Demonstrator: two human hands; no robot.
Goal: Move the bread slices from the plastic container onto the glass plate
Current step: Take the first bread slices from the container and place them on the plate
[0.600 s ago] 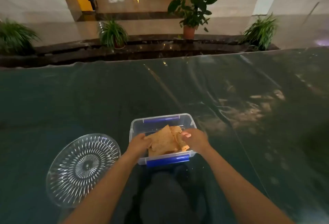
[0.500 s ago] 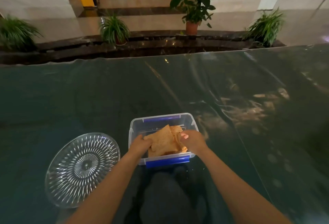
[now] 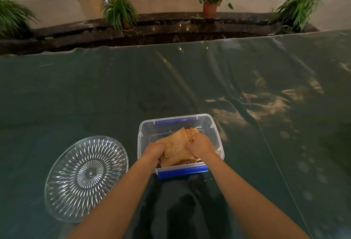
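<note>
both hands are curled around the bread slices (image 3: 175,148) inside the plastic container (image 3: 215,130), left hand (image 3: 153,151) at the stack's 9 o'clock edge, right hand (image 3: 200,144) at its 3 o'clock. glass plate (image 3: 86,178) lies bare at the container's 8 o'clock, just beside it on the green table (image 3: 95,96).

Head cam, fwd-down, close over table (image 3: 114,90).

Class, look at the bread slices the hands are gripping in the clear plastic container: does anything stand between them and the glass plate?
Only the clear plastic container's left wall, which the tan bread slices must be lifted over. Beyond it, the patterned round glass plate sits empty on bare green tabletop. Both the left hand and right hand already grip the bread.
</note>
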